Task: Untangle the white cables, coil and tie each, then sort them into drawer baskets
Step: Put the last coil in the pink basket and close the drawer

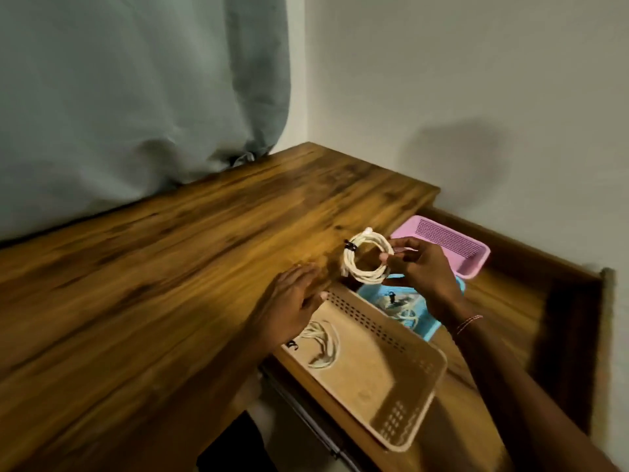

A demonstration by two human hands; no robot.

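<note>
Right hand [422,267] is pinching the tied white cable coil [366,258], holding it in the air over the desk [170,267]'s right edge, above the open drawer [510,301]. Left hand [292,301] is lying flat, fingers straight, on that edge beside the beige basket [374,325]. Beige and blue basket [427,330] are each holding a coil, with the pink basket [471,264] sitting at the drawer's far end.

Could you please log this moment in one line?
right hand: holds tied coil | left hand: flat at table edge | beige basket: second coil | blue basket: third coil

Home room corner, wooden desk [170,267] with open drawer [561,301], grey curtain [136,97], plain white wall [476,80]
</note>
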